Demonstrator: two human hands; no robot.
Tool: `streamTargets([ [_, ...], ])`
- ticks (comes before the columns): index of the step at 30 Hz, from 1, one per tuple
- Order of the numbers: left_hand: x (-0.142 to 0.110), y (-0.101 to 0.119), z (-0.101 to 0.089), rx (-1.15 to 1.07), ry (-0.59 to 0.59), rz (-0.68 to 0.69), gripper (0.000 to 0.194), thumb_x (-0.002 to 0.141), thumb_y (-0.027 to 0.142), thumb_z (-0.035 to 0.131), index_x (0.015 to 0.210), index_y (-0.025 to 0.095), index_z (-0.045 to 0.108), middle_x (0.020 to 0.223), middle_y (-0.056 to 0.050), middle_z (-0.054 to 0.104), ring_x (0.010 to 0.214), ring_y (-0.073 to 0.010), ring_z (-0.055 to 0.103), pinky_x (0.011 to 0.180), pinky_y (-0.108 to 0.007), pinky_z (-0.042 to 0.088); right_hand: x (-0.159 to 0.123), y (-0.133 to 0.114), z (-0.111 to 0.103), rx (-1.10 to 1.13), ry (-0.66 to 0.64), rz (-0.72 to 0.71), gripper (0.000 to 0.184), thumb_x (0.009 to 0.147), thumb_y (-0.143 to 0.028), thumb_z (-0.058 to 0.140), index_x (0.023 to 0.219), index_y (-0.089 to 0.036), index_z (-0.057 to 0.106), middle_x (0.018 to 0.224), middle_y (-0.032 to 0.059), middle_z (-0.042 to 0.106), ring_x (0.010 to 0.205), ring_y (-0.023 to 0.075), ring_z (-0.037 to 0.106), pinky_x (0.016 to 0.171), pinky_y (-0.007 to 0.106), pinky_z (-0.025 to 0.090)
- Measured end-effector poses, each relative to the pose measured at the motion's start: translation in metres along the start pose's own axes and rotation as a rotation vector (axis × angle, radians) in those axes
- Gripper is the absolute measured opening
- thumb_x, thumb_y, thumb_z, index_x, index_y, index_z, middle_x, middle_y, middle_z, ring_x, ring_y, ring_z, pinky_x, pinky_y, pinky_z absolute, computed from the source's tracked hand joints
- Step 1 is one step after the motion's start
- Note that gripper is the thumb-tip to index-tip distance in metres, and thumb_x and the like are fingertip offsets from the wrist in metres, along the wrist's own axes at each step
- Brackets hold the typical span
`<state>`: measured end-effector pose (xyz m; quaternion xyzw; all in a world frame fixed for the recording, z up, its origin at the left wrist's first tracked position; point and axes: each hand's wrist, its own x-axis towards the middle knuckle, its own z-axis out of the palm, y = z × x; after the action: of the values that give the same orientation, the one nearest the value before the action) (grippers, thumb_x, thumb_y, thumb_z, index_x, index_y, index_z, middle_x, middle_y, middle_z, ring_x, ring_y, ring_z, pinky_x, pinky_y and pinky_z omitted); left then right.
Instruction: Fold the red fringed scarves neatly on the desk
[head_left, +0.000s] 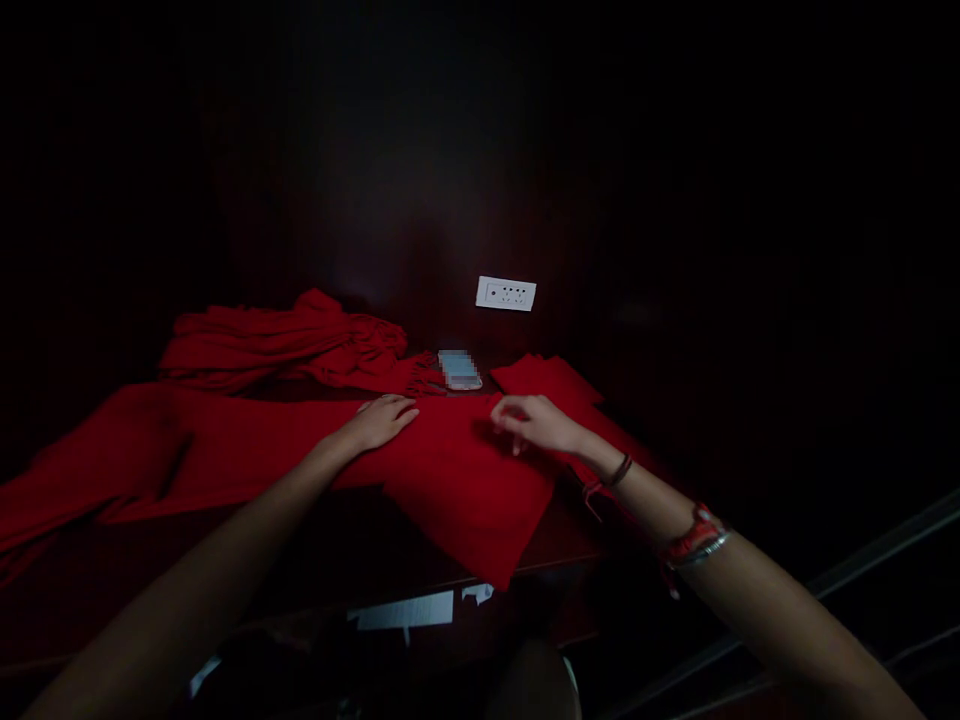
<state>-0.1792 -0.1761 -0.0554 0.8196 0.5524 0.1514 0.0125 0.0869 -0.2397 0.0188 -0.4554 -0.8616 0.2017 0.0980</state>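
Note:
A long red scarf [255,440] lies across the dark table, its right part spread into a flat panel with one corner hanging over the front edge. My left hand [384,422] rests palm down on this cloth with fingers stretched out. Just above the panel's right side, my right hand [536,422] hovers with loosely bent fingers, a shadow beneath it and nothing visible in its grasp. Behind my left hand sits a bunched red scarf [285,340] with a fringed end. Another piece of red cloth [551,375], laid flat, is behind my right hand.
A phone-like device [459,370], its face pixelated, lies at the back of the table. A white socket plate [506,293] is on the dark wall. Below the table's front edge, white papers [405,611] show. Much of the surroundings is too dark to make out.

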Motion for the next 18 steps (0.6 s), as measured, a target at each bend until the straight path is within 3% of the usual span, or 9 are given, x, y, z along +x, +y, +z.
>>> streamTargets([
  [2,0.001,-0.007,0.002,0.072,-0.031,-0.067,0.054,0.081,0.047,0.022,0.118,0.015,0.043,0.122,-0.011,0.043,0.111,-0.0226,0.037,0.092,-0.037,0.028,0.018,0.023,-0.012,-0.191,0.207,0.331,0.031,0.084,-0.030,0.031,0.096,-0.012,0.054,0.090,0.0104,0.060,0.073,0.0114,0.058,0.059,0.016,0.039],
  [3,0.001,-0.011,0.002,0.098,-0.044,-0.099,0.054,0.080,0.047,0.022,0.119,0.015,0.041,0.122,-0.012,0.042,0.111,-0.0239,0.038,0.090,-0.039,0.029,0.027,0.033,-0.015,-0.266,0.224,0.473,0.031,0.083,-0.032,0.036,0.094,-0.011,0.056,0.094,0.0120,0.059,0.080,0.0143,0.057,0.060,0.017,0.039],
  [5,0.001,-0.021,-0.001,0.138,-0.039,-0.143,0.053,0.081,0.045,0.022,0.119,0.015,0.041,0.120,-0.013,0.043,0.109,-0.0249,0.040,0.087,-0.039,0.033,0.043,0.050,-0.016,-0.306,0.197,0.575,0.028,0.077,-0.032,0.047,0.089,-0.010,0.060,0.091,0.0133,0.060,0.084,0.0177,0.056,0.059,0.017,0.039],
  [12,0.002,-0.046,-0.017,0.146,-0.043,-0.144,0.042,0.076,0.047,0.029,0.088,0.018,0.058,0.094,-0.009,0.057,0.090,-0.0205,0.051,0.077,-0.030,0.039,0.070,0.060,-0.014,-0.260,0.107,0.599,0.021,0.068,-0.029,0.056,0.080,-0.013,0.063,0.078,0.0051,0.062,0.073,0.0134,0.057,0.055,0.016,0.039],
  [18,0.001,-0.057,-0.028,-0.041,-0.181,-0.082,0.044,0.066,0.048,0.043,0.094,0.016,0.054,0.093,-0.006,0.059,0.084,-0.0194,0.054,0.075,-0.027,0.039,0.073,0.047,-0.012,-0.211,0.026,0.557,0.013,0.059,-0.017,0.063,0.070,-0.011,0.062,0.068,0.0048,0.060,0.065,0.0134,0.055,0.053,0.018,0.040],
])
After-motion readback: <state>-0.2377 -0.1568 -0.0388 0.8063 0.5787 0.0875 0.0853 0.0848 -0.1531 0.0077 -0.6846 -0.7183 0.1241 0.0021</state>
